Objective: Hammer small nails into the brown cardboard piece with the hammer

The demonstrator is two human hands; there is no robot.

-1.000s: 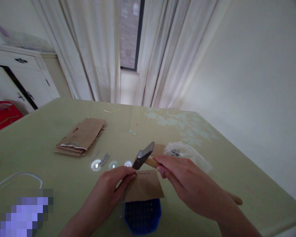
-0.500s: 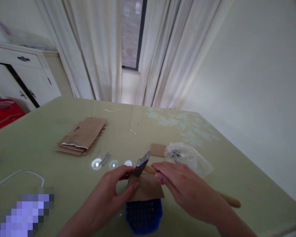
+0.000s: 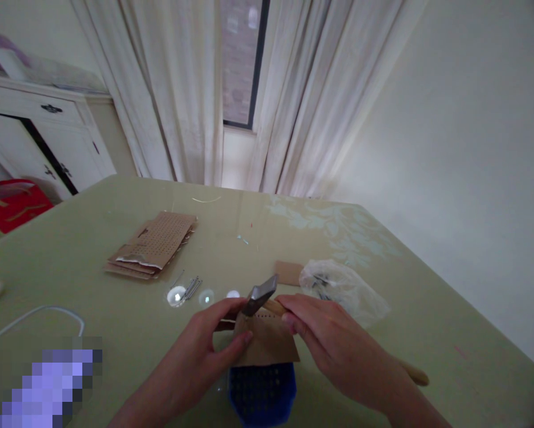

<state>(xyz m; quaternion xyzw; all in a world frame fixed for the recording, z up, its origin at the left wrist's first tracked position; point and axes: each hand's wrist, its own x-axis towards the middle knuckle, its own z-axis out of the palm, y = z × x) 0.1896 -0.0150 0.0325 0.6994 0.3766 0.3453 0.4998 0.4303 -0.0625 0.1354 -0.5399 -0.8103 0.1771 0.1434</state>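
My right hand (image 3: 322, 327) is closed round the wooden handle of a hammer (image 3: 261, 295); the handle's end shows beyond my forearm. The grey hammer head rests at or just above the upper left part of a brown cardboard piece (image 3: 271, 342), which has a row of small holes near its far edge. My left hand (image 3: 217, 339) grips the left side of this cardboard, thumb on top and fingers behind. Whether a nail stands under the hammer head is hidden. Beneath the cardboard sits a blue plastic basket (image 3: 262, 395) with holes in its bottom.
A stack of perforated cardboard (image 3: 160, 235) lies at the left, with several nails (image 3: 192, 288) in front of it. A clear plastic bag (image 3: 347, 291) with dark bits inside touches a small cardboard piece (image 3: 288, 273). A white cable (image 3: 44, 309) curves at the left of the table (image 3: 231, 214).
The hammer head has tilted slightly and its handle end has dipped a little. The whole view has shifted slightly; both hands keep their grip.
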